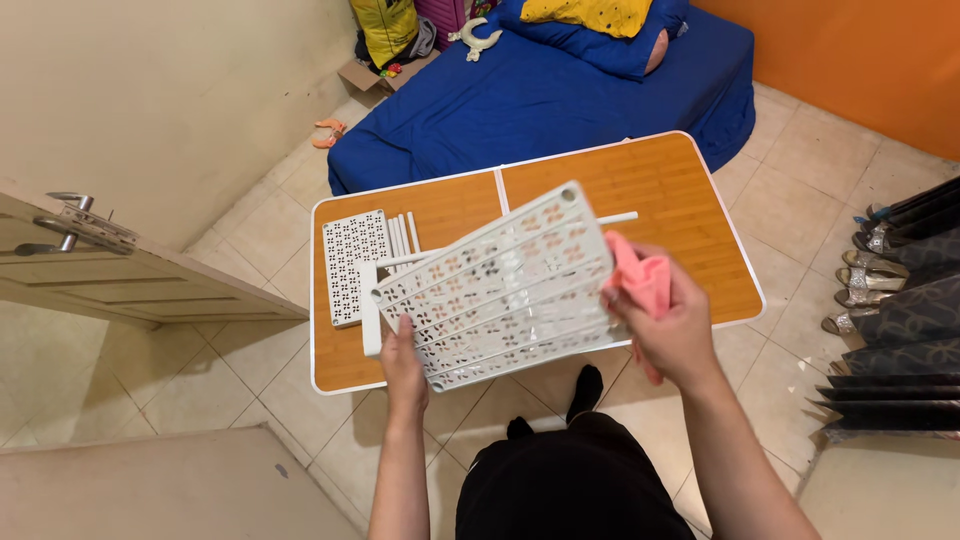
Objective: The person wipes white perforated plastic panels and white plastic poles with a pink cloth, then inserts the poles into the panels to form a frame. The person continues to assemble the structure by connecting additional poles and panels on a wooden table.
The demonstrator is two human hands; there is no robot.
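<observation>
Over the table's near edge, your left hand (402,365) pinches the lower corner of a stack of white perforated panels (500,285), thumb on top. Your right hand (672,325) presses a bunched pink cloth (638,278) against the stack's right end, fingers curled round it. Judging by this, wiping is underway; another panel (352,262) and white rods (404,238) wait near the table's (690,215) left edge. I cannot tell which panels are already clean.

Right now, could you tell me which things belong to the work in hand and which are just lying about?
In hand:
left hand
right hand
white perforated panel
pink cloth
second panel
white rods
folding table

Lying about:
blue bed
shoes
door
</observation>
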